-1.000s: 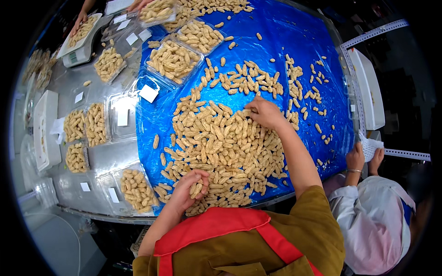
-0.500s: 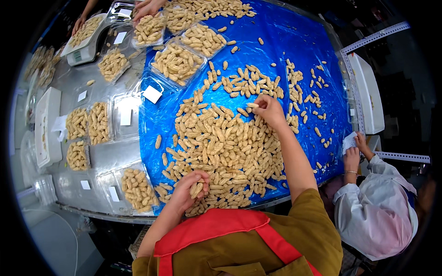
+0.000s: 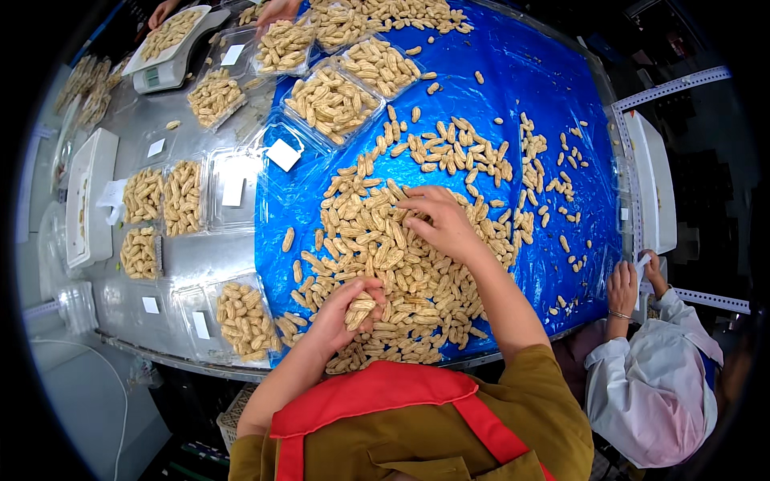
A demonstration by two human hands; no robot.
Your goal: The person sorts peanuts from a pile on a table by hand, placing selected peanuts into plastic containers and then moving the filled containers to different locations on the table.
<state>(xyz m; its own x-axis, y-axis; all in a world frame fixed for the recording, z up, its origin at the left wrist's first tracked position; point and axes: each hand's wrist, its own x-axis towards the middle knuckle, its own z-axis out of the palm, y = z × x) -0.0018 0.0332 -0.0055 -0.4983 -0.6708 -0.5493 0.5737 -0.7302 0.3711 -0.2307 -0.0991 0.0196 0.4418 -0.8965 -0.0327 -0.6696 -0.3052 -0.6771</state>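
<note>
From where I'm standing, the heap of peanuts (image 3: 401, 264) is making the centre of the dial, and the worker in the red apron (image 3: 377, 401) is leaning in at six o'clock. The heap is lying unshelled on a blue plastic sheet (image 3: 513, 72) that is covering much of the metal table (image 3: 120, 317).

The left hand (image 3: 353, 309) is resting at about half past seven, curling closed around a few peanuts (image 3: 360, 311). The right hand (image 3: 437, 223) is bending over the heap toward one o'clock, its fingers drawn narrow and its tips meeting a peanut (image 3: 395, 191); I can't tell whether it is pinching that one or only touching it.

Loose peanuts (image 3: 531, 152) are straggling out toward two o'clock. A filled clear tray (image 3: 247, 321) is sitting at eight o'clock, three filled boxes (image 3: 183, 196) are standing between nine and ten, and a white scale (image 3: 164, 70) is holding more peanuts at ten. Another full box (image 3: 335, 100) is tilting at eleven. At three o'clock, a co-worker's hand (image 3: 622, 284) is hovering by the edge of the table.
</note>
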